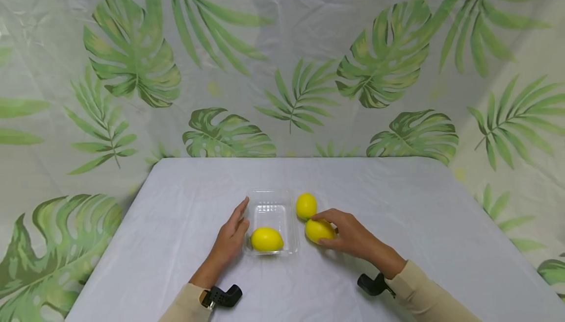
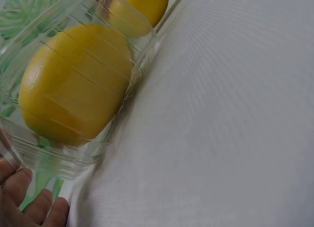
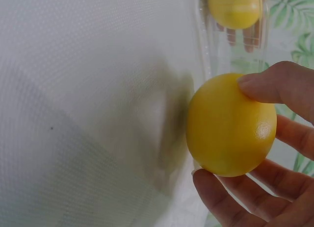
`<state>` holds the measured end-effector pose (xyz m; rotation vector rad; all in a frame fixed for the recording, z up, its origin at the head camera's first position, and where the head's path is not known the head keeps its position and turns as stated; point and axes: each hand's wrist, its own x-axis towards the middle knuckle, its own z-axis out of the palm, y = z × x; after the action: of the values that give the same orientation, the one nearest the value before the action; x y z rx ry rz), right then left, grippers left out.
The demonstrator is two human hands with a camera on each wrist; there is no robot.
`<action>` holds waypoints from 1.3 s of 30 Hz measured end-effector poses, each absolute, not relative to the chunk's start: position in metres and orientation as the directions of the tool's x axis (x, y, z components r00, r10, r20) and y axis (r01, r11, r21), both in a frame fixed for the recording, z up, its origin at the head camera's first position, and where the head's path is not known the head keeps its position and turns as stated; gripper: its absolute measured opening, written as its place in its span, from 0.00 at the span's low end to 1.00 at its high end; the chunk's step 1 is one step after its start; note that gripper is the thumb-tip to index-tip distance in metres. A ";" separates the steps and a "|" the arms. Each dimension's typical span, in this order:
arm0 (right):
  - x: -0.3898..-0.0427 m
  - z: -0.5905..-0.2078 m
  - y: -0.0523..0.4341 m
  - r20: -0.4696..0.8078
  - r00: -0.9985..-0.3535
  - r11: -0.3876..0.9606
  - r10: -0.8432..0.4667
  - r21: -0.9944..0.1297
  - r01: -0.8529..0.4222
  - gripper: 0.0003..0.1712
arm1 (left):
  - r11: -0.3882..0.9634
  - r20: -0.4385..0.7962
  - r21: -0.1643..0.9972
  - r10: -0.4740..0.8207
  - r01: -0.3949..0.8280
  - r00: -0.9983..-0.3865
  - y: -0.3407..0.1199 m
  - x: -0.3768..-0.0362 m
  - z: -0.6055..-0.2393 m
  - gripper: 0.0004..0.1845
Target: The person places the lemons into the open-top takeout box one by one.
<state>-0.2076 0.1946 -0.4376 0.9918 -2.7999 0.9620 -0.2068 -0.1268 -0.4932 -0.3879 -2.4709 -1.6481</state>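
A clear plastic container [image 1: 289, 224] stands on the white table with one yellow lemon [image 1: 267, 239] lying in its near end. My left hand [image 1: 230, 237] rests along the container's left side, its fingers extended. In the left wrist view, the fingertips [image 2: 58, 212] show beside the container's ribbed wall. To the right of the container, my right hand [image 1: 353, 234] holds a second lemon [image 3: 230, 126] between thumb and fingers, close over the tabletop. A third lemon [image 1: 306, 206] sits just beyond it, near the container's right edge.
A white cloth covers the table [image 1: 379, 189]. Behind it hangs a pale curtain [image 1: 309, 33] printed with green leaves. Each wrist carries a black camera mount, one on the left [image 1: 225, 296] and one on the right [image 1: 372, 284].
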 end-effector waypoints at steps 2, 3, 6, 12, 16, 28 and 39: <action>-0.207 -0.436 0.195 0.221 -0.797 0.607 -0.563 -0.544 -0.579 0.28 | 0.368 0.265 0.882 0.133 0.295 -0.955 -0.127 -0.207 -0.492 0.28; -0.207 -0.436 0.195 0.224 -0.796 0.606 -0.562 -0.543 -0.581 0.28 | 0.370 0.266 0.880 0.135 0.297 -0.955 -0.127 -0.207 -0.492 0.28; -0.206 -0.434 0.195 0.230 -0.796 0.607 -0.560 -0.540 -0.583 0.27 | 0.372 0.266 0.879 0.138 0.299 -0.954 -0.127 -0.207 -0.492 0.28; -0.205 -0.431 0.194 0.239 -0.793 0.599 -0.560 -0.545 -0.587 0.27 | 0.375 0.264 0.879 0.133 0.295 -0.955 -0.127 -0.206 -0.491 0.28; -0.204 -0.430 0.194 0.240 -0.797 0.601 -0.554 -0.548 -0.583 0.27 | 0.369 0.255 0.885 0.131 0.285 -0.958 -0.126 -0.206 -0.491 0.28; -0.203 -0.424 0.190 0.284 -0.787 0.597 -0.547 -0.527 -0.605 0.26 | 0.364 0.261 0.884 0.139 0.294 -0.955 -0.126 -0.206 -0.492 0.28; -0.204 -0.418 0.182 0.353 -0.752 0.572 -0.557 -0.493 -0.655 0.27 | 0.362 0.256 0.886 0.135 0.288 -0.957 -0.126 -0.204 -0.491 0.28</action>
<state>-0.2043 0.1819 -0.4177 1.0272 -2.6425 0.9268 -0.2041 -0.1258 -0.4915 -0.3876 -2.4753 -1.6544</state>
